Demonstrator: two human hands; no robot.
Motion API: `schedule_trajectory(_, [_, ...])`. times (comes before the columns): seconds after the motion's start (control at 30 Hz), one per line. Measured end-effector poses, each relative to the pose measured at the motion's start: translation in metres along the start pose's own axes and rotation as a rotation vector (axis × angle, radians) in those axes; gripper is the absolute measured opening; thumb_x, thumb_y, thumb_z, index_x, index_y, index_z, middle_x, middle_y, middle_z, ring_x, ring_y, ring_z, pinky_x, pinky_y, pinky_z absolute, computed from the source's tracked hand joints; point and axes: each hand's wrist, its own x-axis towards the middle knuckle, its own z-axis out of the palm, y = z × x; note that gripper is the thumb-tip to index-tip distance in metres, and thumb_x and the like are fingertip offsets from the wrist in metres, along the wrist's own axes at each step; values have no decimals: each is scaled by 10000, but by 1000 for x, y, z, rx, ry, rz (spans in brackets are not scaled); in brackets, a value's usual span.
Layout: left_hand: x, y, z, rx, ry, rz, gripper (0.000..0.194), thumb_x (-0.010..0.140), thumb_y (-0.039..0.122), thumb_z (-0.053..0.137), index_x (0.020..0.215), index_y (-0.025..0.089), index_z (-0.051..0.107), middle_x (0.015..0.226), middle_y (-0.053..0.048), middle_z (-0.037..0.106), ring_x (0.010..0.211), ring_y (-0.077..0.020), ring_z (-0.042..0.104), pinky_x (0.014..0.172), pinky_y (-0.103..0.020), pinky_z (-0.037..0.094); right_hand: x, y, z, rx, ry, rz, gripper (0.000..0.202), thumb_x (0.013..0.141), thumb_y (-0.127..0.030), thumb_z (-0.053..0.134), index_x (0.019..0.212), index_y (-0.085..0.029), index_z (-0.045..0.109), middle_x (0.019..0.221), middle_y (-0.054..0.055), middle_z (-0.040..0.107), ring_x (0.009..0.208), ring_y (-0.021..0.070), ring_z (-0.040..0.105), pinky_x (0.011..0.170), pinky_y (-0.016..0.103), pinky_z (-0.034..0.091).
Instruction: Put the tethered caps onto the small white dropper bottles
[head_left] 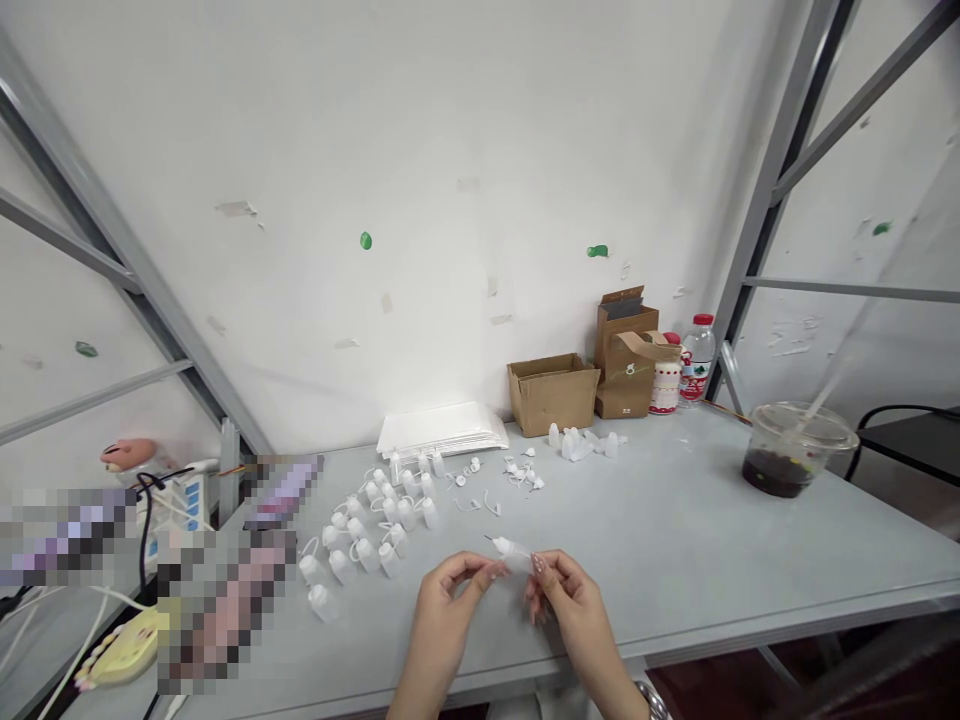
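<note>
A small translucent needle-tip squeeze bottle (516,552) is held tilted just above the grey table, its thin needle pointing up and left. My right hand (566,592) grips the bottle's base end between thumb and fingers. Close beside the nozzle end, my left hand (459,590) has thumb and forefinger pinched together; whatever lies between them is hidden. Several capped bottles (365,553) stand in rows to the left. Loose white caps with straps (496,509) and needle tips (534,480) lie beyond my hands. Uncapped bottles (574,444) form a small heap farther back.
Against the wall are a stack of white sheets (442,428), an open cardboard box (553,398), a brown paper bag (624,375) and a water bottle (699,358). A plastic bowl of dark liquid (784,462) stands right. Cables and a power strip (176,510) lie left.
</note>
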Motion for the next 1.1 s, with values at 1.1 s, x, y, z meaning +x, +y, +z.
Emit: schedule_trajectory(1.1, [6, -26, 14, -278, 256, -65, 382, 610, 354, 706, 923, 142, 653, 847, -104, 719, 891, -237, 628, 825, -326, 441, 1, 11, 2, -71, -157, 11, 416, 708, -555, 581, 868, -171, 573, 590, -21, 554, 488, 116, 519, 472, 225, 413])
